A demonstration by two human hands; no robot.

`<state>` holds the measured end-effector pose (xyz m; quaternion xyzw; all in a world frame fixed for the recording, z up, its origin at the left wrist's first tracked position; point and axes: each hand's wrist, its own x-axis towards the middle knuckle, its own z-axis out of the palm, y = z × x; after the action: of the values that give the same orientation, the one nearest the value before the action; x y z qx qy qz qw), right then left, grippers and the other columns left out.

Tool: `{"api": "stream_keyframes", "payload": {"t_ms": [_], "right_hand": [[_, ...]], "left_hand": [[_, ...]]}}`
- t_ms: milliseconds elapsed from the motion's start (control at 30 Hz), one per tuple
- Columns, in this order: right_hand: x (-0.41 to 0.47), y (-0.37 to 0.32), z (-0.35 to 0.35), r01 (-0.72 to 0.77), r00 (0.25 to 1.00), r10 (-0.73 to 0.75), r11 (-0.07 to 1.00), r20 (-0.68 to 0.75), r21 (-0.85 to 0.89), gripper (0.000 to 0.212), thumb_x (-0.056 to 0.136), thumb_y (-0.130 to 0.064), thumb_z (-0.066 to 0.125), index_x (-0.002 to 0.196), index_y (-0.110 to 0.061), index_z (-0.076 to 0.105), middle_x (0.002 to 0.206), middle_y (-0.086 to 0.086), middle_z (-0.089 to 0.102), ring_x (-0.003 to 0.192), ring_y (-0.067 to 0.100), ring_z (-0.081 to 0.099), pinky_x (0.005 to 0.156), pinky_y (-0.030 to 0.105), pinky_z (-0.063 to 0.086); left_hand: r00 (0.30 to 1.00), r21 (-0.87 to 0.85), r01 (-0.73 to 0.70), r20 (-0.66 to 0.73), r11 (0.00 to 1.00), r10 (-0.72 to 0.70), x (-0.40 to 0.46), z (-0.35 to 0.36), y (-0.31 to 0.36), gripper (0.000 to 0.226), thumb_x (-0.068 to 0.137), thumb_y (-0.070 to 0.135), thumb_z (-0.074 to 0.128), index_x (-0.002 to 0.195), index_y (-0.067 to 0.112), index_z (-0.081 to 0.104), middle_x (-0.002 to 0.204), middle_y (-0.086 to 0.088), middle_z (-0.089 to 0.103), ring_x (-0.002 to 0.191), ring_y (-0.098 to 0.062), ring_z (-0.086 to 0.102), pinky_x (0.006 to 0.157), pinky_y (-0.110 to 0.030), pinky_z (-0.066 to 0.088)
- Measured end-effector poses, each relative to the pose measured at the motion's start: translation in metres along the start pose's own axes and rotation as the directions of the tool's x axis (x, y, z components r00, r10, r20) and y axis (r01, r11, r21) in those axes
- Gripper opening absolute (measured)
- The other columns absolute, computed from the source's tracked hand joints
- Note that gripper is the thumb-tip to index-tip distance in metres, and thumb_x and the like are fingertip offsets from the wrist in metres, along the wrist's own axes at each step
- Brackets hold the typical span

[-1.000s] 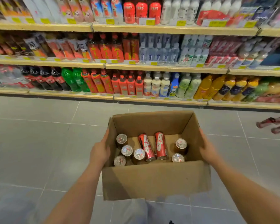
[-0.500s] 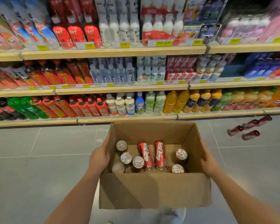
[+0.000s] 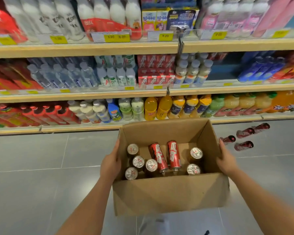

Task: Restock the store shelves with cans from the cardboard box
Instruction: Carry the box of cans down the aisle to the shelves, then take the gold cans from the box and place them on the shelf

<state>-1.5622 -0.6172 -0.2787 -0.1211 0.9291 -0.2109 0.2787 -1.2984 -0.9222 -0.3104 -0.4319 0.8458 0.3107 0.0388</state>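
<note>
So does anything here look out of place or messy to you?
Yes: four red bottles lie on their sides on the floor tiles, right of the cardboard box, instead of standing on a shelf. Inside the box, two red cans lie tipped over while six others stand upright. Otherwise the shelves look orderly.

shelf bottles (image 3: 85, 77) blurred, price tags (image 3: 116, 37) barely legible
</note>
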Motion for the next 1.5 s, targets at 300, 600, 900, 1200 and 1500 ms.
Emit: {"api": "stream_keyframes", "payload": {"t_ms": [300, 600, 900, 1200, 1500], "right_hand": [[0.152, 0.069, 0.009, -0.105, 0.994, 0.102, 0.99, 0.041, 0.09, 0.064, 0.085, 0.006, 0.047, 0.142, -0.013, 0.026, 0.133, 0.022, 0.05, 0.119, 0.04, 0.049, 0.101, 0.049, 0.04], [0.292, 0.171, 0.101, -0.036, 0.998, 0.031, 0.995, 0.059, 0.094, 0.065, 0.084, 0.01, 0.047, 0.141, -0.013, 0.026, 0.134, 0.021, 0.047, 0.121, 0.04, 0.047, 0.101, 0.047, 0.039], [0.331, 0.254, 0.187, -0.003, 1.0, 0.006, 0.988, -0.016, 0.153, 0.064, 0.087, 0.004, 0.047, 0.142, -0.019, 0.023, 0.128, 0.02, 0.055, 0.112, 0.043, 0.054, 0.096, 0.049, 0.044], [0.313, 0.224, 0.173, 0.171, 0.985, -0.17, 0.984, -0.032, 0.053, 0.069, 0.083, -0.009, 0.064, 0.142, -0.02, 0.03, 0.147, 0.007, 0.035, 0.135, 0.025, 0.035, 0.11, 0.034, 0.029], [0.394, 0.227, 0.25, 0.237, 0.966, -0.189, 0.921, 0.176, -0.311, 0.077, 0.083, -0.014, 0.065, 0.145, -0.024, 0.022, 0.156, 0.004, 0.017, 0.145, 0.021, 0.01, 0.119, 0.037, 0.013]], "left_hand": [[1.0, 0.01, 0.003, -0.015, 1.0, -0.003, 0.098, 0.126, 0.044, 0.079, 0.086, 0.006, 0.047, 0.147, 0.034, 0.006, 0.08, -0.02, 0.069, 0.067, -0.037, 0.062, 0.058, -0.034, 0.043], [0.991, -0.01, 0.092, -0.099, 0.996, -0.092, 0.161, 0.298, 0.022, 0.074, 0.089, 0.008, 0.046, 0.148, 0.032, 0.009, 0.085, -0.019, 0.067, 0.071, -0.034, 0.061, 0.062, -0.032, 0.042], [0.987, 0.018, 0.068, -0.15, 0.998, -0.064, 0.188, 0.401, -0.021, 0.074, 0.091, 0.01, 0.045, 0.147, 0.038, 0.004, 0.091, -0.014, 0.066, 0.075, -0.032, 0.062, 0.065, -0.038, 0.048], [0.994, 0.105, -0.099, -0.029, 0.99, 0.103, 0.185, 0.392, 0.03, 0.086, 0.08, 0.027, 0.069, 0.147, 0.03, 0.015, 0.149, -0.004, 0.032, 0.134, -0.022, 0.035, 0.107, -0.039, 0.039], [0.884, 0.136, -0.239, 0.439, 0.962, 0.158, 0.245, 0.497, 0.025, 0.094, 0.077, 0.032, 0.071, 0.144, 0.042, 0.007, 0.155, 0.007, 0.016, 0.138, -0.018, 0.03, 0.11, -0.035, 0.037]]}}
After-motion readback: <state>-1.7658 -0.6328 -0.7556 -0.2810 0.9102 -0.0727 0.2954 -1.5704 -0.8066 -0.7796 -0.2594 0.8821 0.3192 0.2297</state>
